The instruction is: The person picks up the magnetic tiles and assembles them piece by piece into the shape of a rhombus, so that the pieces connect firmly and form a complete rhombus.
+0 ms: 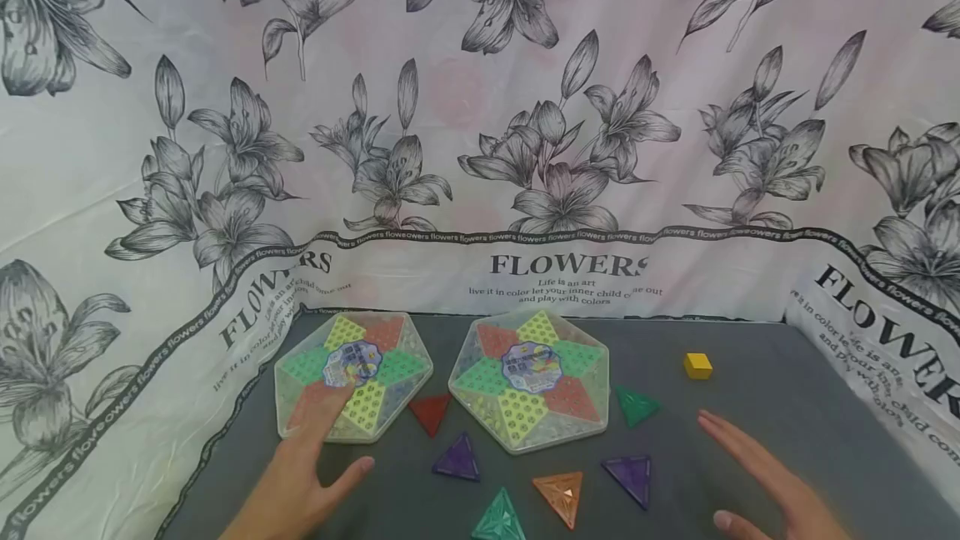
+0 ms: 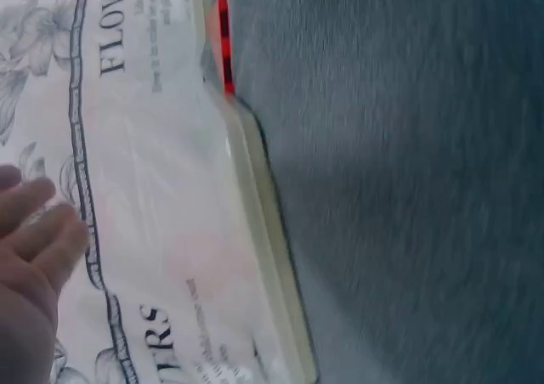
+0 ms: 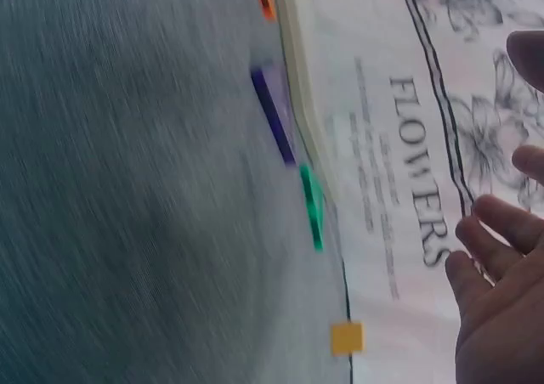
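My left hand point(image 1: 300, 473) is at the near edge of the left Chinese checkers box point(image 1: 382, 432), its fingers extended over the box's corner; whether they touch it I cannot tell. Over the right side of the table, my right hand point(image 1: 772, 482) has its fingers stretched out and holds nothing. Between the hands lie several triangular tiles: a red one point(image 1: 431, 414), two purple ones point(image 1: 459, 458) point(image 1: 632, 477), an orange one point(image 1: 561, 497) and two green ones point(image 1: 501, 517) point(image 1: 636, 406). Beyond the right fingertips sits a yellow cube point(image 1: 697, 366).
A second Chinese checkers box point(image 1: 525, 440) lies to the right of the first, near the back of the dark grey table point(image 1: 720, 440). Behind and at both sides hangs a white cloth point(image 1: 420, 273) printed with flowers and lettering.
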Action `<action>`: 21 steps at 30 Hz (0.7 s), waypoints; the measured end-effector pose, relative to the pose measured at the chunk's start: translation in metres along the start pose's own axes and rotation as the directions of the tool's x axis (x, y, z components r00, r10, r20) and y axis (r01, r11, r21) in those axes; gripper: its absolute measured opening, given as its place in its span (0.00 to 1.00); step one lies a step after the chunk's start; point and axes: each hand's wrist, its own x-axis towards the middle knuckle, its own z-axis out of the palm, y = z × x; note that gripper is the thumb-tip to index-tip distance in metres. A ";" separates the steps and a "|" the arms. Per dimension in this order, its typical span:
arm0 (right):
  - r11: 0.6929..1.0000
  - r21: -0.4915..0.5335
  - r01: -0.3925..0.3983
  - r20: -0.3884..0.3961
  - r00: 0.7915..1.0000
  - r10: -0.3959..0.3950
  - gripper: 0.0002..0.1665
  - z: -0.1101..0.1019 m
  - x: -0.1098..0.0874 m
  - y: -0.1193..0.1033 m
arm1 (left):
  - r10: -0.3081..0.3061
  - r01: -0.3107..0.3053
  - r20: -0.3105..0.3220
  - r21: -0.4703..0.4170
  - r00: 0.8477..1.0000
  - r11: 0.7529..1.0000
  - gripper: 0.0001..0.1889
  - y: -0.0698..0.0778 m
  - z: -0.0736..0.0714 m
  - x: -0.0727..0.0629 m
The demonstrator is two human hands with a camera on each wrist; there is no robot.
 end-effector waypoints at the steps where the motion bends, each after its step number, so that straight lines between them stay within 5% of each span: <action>1: 1.000 0.024 0.018 0.002 1.000 -0.018 0.58 0.003 0.000 -0.003 | 0.009 -0.009 0.001 -0.031 1.000 0.999 0.50 0.002 0.001 0.000; 5: 0.994 0.084 0.063 0.003 0.998 -0.063 0.56 0.017 -0.001 -0.012 | -0.003 0.019 0.068 -0.238 0.998 0.971 0.44 0.007 0.007 0.002; 11: 0.913 0.273 0.305 0.005 0.948 -0.318 0.49 0.045 0.008 -0.010 | 0.026 0.100 0.199 -0.593 0.980 0.799 0.36 0.008 0.021 0.007; 15: 0.893 0.337 0.297 0.038 0.944 -0.328 0.48 0.060 0.013 -0.019 | 0.029 0.126 0.221 -0.656 0.975 0.744 0.35 0.009 0.031 0.010; 21: 0.872 0.438 0.220 0.138 0.942 -0.307 0.44 0.080 0.022 -0.037 | 0.068 0.123 0.241 -0.695 0.968 0.708 0.34 0.011 0.046 0.016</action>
